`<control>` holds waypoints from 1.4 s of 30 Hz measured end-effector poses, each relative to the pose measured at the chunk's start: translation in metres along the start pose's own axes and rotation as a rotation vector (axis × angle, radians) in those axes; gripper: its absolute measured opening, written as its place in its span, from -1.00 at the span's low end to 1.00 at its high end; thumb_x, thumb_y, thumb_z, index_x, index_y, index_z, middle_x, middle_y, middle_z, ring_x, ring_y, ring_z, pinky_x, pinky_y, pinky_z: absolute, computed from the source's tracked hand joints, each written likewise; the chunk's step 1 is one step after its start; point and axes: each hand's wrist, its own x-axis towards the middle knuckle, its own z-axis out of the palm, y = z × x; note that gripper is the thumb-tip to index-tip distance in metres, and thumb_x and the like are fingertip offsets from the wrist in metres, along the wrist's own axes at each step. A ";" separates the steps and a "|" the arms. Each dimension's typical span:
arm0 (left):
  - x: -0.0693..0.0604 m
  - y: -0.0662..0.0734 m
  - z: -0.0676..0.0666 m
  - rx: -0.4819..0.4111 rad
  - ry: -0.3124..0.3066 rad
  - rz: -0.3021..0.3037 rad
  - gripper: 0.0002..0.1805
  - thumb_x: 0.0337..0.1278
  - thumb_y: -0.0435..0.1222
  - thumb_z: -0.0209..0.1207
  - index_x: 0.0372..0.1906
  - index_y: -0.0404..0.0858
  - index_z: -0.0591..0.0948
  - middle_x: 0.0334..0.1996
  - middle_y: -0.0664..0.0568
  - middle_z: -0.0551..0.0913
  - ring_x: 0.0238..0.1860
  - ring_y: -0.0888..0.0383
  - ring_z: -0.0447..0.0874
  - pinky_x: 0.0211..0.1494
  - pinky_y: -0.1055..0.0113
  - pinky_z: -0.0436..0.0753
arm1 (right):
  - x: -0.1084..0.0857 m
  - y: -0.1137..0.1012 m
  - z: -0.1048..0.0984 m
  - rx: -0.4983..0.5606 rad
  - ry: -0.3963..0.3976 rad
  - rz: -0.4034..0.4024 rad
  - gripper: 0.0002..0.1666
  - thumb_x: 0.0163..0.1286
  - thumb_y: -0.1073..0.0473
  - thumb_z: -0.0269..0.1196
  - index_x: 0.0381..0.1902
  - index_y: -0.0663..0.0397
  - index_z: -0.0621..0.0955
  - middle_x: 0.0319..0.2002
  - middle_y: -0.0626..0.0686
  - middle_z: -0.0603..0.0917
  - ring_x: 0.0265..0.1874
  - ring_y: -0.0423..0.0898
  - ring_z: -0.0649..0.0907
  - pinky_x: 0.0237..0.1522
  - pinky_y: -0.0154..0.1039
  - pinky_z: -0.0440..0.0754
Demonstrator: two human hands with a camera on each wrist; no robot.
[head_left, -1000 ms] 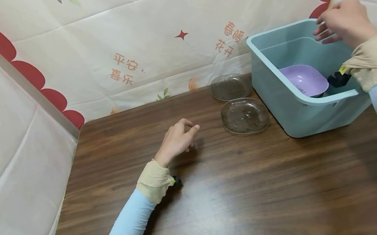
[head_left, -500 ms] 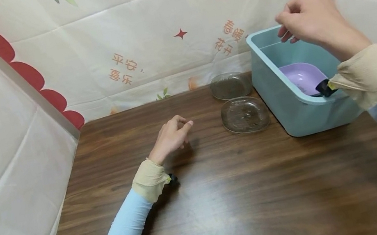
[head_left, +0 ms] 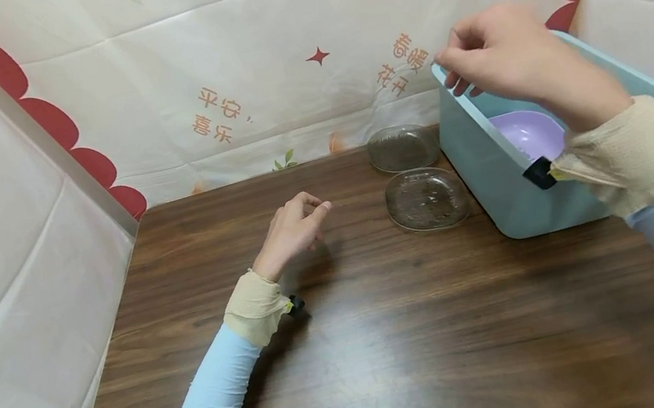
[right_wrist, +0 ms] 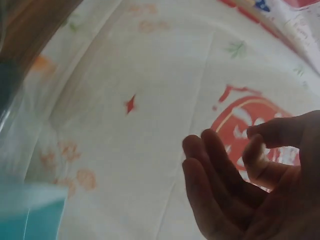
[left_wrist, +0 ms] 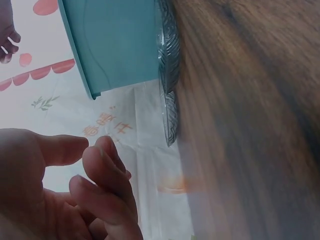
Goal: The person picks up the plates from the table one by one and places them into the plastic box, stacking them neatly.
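My left hand (head_left: 291,233) hovers low over the table, fingers loosely bent and holding nothing. Also without anything in it, my right hand (head_left: 504,59) is raised over the left rim of a blue-green plastic bin (head_left: 493,190); its fingers hang loosely curled, as the right wrist view confirms. Inside the bin sits a purple bowl (head_left: 529,132), partly hidden by the right wrist. Two clear, smoky oval glass dishes lie left of the bin: a nearer dish (head_left: 426,199) and a farther dish (head_left: 401,148). In the left wrist view, a ridged dish (left_wrist: 169,50) appears edge-on beside the bin.
The brown wooden table (head_left: 388,338) runs beneath both arms. A white printed cloth (head_left: 275,46) hangs behind its far edge, and another white cloth (head_left: 9,286) borders the left side. The bin's tall walls stand at the right rear.
My right hand has moved left from above the inside of the bin to its left rim. The left hand has drifted slightly back and left. Bowl and dishes stay in place.
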 end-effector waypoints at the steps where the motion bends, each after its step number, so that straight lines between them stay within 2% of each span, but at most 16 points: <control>1: 0.000 0.000 -0.001 -0.005 0.004 -0.001 -0.58 0.53 0.08 0.04 0.16 -0.14 0.56 -0.28 -0.20 0.81 -0.44 -0.26 0.77 -0.20 0.18 0.70 | -0.001 -0.004 0.004 0.008 -0.015 -0.014 -0.57 0.54 -0.04 0.14 -0.37 0.18 0.67 -0.54 -0.20 0.73 -0.60 -0.36 0.68 -0.52 -0.49 0.61; 4: -0.001 0.001 -0.005 -0.010 0.018 -0.001 -0.57 0.52 0.09 0.05 0.14 -0.13 0.58 -0.31 -0.21 0.82 -0.44 -0.27 0.78 -0.29 0.22 0.68 | -0.005 -0.014 0.020 0.024 -0.049 -0.046 -0.62 0.55 -0.02 0.16 -0.30 0.16 0.67 -0.46 -0.07 0.77 -0.56 -0.32 0.70 -0.51 -0.45 0.64; 7: -0.002 0.001 -0.009 0.000 0.029 0.000 -0.57 0.50 0.12 0.05 0.11 -0.11 0.60 -0.35 -0.21 0.81 -0.45 -0.28 0.78 -0.44 0.26 0.60 | -0.008 -0.020 0.038 0.003 -0.067 -0.066 -0.68 0.55 -0.02 0.16 -0.24 0.09 0.68 -0.40 -0.01 0.79 -0.52 -0.30 0.70 -0.46 -0.40 0.62; 10: -0.002 0.001 -0.011 0.002 0.030 0.008 -0.55 0.50 0.14 0.03 0.10 -0.10 0.62 -0.36 -0.22 0.80 -0.45 -0.30 0.77 -0.48 0.27 0.56 | -0.011 -0.020 0.057 0.015 -0.090 -0.056 -0.69 0.56 -0.03 0.15 -0.19 0.05 0.68 -0.34 0.04 0.80 -0.47 -0.27 0.72 -0.43 -0.35 0.64; 17: -0.003 0.002 -0.017 -0.018 0.038 0.020 -0.54 0.52 0.15 0.02 0.11 -0.10 0.64 -0.32 -0.17 0.80 -0.44 -0.32 0.75 -0.30 0.15 0.65 | -0.009 -0.009 0.100 0.168 -0.169 -0.005 -0.73 0.58 0.03 0.16 -0.18 0.11 0.64 -0.31 0.13 0.78 -0.46 -0.18 0.74 -0.44 -0.29 0.73; 23: -0.003 0.001 -0.023 -0.009 0.073 0.034 -0.54 0.51 0.14 0.03 0.08 -0.11 0.66 -0.56 -0.01 0.74 -0.45 -0.25 0.77 -0.26 0.15 0.70 | -0.002 0.008 0.128 0.230 -0.253 0.029 -0.76 0.58 0.07 0.17 -0.17 0.13 0.64 -0.34 0.08 0.76 -0.42 -0.12 0.74 -0.41 -0.28 0.75; 27: -0.005 -0.001 -0.028 -0.028 0.085 0.029 -0.56 0.51 0.13 0.04 0.06 -0.10 0.67 -0.57 0.00 0.74 -0.43 -0.27 0.77 -0.32 0.13 0.71 | 0.005 0.018 0.137 0.250 -0.292 0.057 -0.76 0.59 0.10 0.17 -0.12 0.16 0.65 -0.27 0.19 0.77 -0.41 -0.13 0.74 -0.39 -0.29 0.75; 31: -0.005 0.001 -0.029 -0.015 0.102 0.031 -0.60 0.51 0.11 0.05 0.02 -0.08 0.67 -0.56 0.00 0.74 -0.44 -0.24 0.78 -0.39 0.15 0.70 | 0.008 0.031 0.138 0.277 -0.304 0.076 -0.76 0.59 0.12 0.17 -0.11 0.21 0.64 -0.22 0.27 0.78 -0.43 -0.16 0.74 -0.40 -0.28 0.76; 39: -0.005 0.004 -0.026 -0.001 0.098 0.025 -0.61 0.51 0.10 0.06 0.01 -0.08 0.67 -0.55 -0.01 0.74 -0.43 -0.21 0.79 -0.41 0.18 0.70 | 0.007 0.043 0.137 0.359 -0.287 0.113 -0.76 0.60 0.10 0.17 -0.10 0.20 0.62 -0.26 0.19 0.76 -0.34 0.04 0.75 -0.38 -0.24 0.78; 42: -0.005 0.003 -0.025 0.000 0.095 0.023 -0.62 0.51 0.10 0.06 0.00 -0.07 0.67 -0.54 -0.02 0.75 -0.41 -0.22 0.80 -0.41 0.18 0.71 | 0.006 0.042 0.135 0.386 -0.272 0.123 -0.74 0.60 0.08 0.17 -0.10 0.19 0.62 -0.30 0.12 0.75 -0.36 -0.02 0.73 -0.38 -0.26 0.77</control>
